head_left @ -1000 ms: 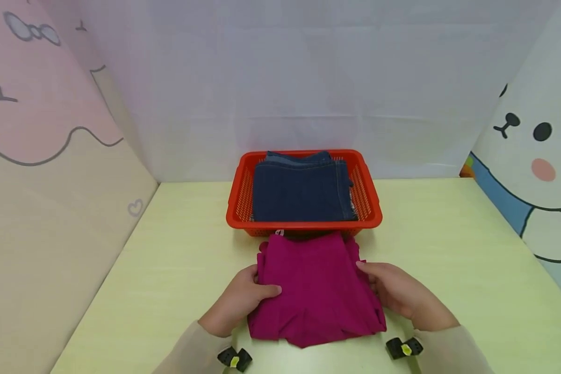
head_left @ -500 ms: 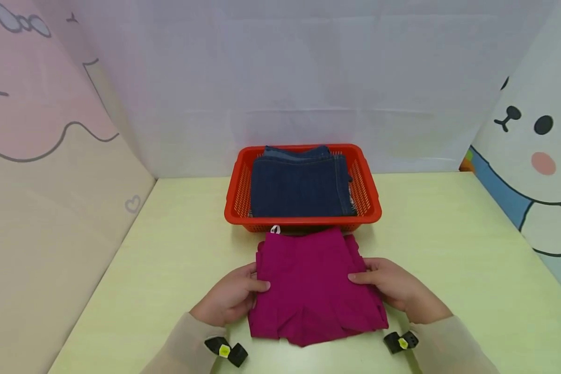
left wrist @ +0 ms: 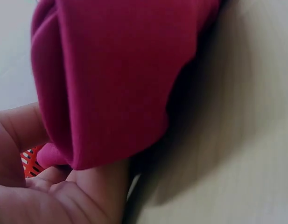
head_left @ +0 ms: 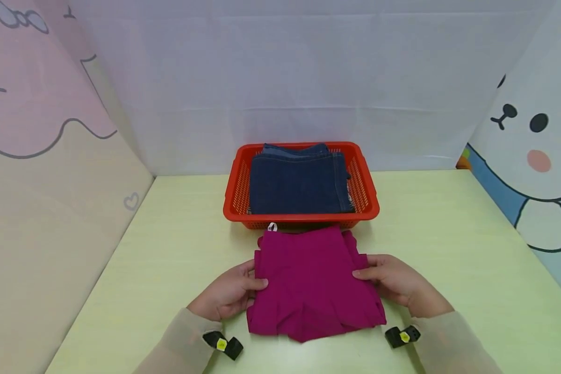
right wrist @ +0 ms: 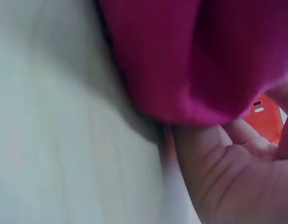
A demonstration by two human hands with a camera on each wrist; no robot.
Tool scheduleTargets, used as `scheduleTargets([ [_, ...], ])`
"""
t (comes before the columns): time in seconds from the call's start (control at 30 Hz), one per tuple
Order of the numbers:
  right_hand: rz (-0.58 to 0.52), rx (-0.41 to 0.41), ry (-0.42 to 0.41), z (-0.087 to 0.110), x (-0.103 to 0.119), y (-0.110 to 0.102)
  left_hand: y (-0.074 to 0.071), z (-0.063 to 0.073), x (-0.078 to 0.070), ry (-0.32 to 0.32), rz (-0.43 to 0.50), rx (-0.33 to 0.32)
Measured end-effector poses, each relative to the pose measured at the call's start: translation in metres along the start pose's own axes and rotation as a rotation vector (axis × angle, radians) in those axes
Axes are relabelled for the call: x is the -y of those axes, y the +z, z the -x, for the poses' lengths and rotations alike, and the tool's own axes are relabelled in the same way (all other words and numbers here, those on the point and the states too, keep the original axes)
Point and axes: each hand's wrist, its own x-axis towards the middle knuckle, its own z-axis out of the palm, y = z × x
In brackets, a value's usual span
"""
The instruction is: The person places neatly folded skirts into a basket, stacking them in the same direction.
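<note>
A folded magenta garment [head_left: 308,280], apparently shorts, lies in front of the basket, with a small white loop [head_left: 272,227] at its upper left corner. My left hand [head_left: 231,291] grips its left side, thumb on top and fingers underneath. On the opposite side my right hand [head_left: 397,283] holds it the same way, thumb over the cloth. Both wrist views show the cloth [left wrist: 120,79] resting over the fingers, which it partly hides, with shadow beneath its edge. In the right wrist view, the magenta fold [right wrist: 167,70] hangs over the palm side of the fingers.
A red plastic basket [head_left: 301,217] stands just beyond the garment, with folded blue denim [head_left: 299,184] inside. Behind it rises a white backdrop [head_left: 285,67]. Printed panels flank the pale yellow table [head_left: 177,228] on the left and right.
My right thumb has shifted inward onto the cloth, and my left thumb has drawn back slightly toward the edge. The whole scene sits a little higher in the head view.
</note>
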Motion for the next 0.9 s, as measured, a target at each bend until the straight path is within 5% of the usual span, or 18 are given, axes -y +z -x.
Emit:
scheduleTargets([
  [0.47,0.078,-0.053,-0.039,0.005,0.002,0.006,0.006,0.007,-0.001,0.038,-0.043,0.008],
  [0.9,0.001,0.02,-0.113,0.029,0.013,0.014,0.028,0.038,-0.019,0.09,-0.072,0.086],
])
